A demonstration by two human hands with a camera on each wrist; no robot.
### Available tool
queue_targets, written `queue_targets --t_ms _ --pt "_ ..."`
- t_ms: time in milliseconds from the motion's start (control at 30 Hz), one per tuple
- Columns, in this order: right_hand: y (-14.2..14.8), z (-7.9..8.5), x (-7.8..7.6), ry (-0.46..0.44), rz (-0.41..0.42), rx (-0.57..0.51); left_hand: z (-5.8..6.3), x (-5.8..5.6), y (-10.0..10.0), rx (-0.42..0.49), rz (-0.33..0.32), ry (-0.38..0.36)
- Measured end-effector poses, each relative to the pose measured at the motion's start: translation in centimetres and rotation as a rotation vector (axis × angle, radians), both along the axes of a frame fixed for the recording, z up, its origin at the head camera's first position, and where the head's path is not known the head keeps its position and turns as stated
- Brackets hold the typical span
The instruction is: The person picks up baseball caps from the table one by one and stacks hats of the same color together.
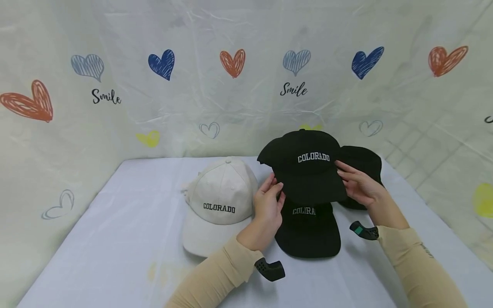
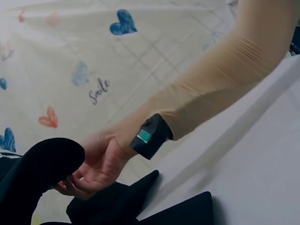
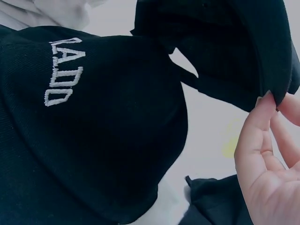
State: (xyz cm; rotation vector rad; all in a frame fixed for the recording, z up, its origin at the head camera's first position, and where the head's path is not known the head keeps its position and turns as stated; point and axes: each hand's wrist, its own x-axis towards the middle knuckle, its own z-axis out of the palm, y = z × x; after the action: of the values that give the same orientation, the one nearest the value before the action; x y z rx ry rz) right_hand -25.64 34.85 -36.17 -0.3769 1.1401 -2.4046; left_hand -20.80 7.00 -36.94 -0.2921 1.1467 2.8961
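Note:
A black baseball cap (image 1: pixel 312 179) with white COLORADO lettering is held up off the table, brim toward me. My left hand (image 1: pixel 265 214) pinches the left edge of its brim, and my right hand (image 1: pixel 360 186) holds the right edge. The right hand (image 2: pixel 101 164) and part of the cap's dark brim (image 2: pixel 51 159) also show in the left wrist view. Directly below lies another black cap (image 1: pixel 308 239), its lettering partly covered in the head view. In the right wrist view, thumb and fingers (image 3: pixel 258 131) pinch the rim of the raised cap (image 3: pixel 211 51).
To the left a cream COLORADO cap (image 1: pixel 223 196) rests on the white-covered table (image 1: pixel 127 239). Another black cap (image 1: pixel 363 162) sits at the back right, partly behind the right hand. A sheet (image 1: pixel 246 107) printed with hearts hangs behind the table.

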Motion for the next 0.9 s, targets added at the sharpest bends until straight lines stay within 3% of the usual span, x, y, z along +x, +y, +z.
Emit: queue_targets --t_ms 167,533,900 --pt "-0.5 0.0 -0.2 -0.05 -0.029 0.02 0.1 -0.2 0.1 0.033 0.021 -0.036" --pt "-1.3 -0.7 -0.5 -0.101 -0.101 0.073 -0.4 -0.5 -0.2 0.115 -0.014 -0.102" --pt "-2.0 -1.3 -0.3 -0.177 -0.152 0.084 -0.8 -0.8 0.1 0.156 0.03 -0.174"
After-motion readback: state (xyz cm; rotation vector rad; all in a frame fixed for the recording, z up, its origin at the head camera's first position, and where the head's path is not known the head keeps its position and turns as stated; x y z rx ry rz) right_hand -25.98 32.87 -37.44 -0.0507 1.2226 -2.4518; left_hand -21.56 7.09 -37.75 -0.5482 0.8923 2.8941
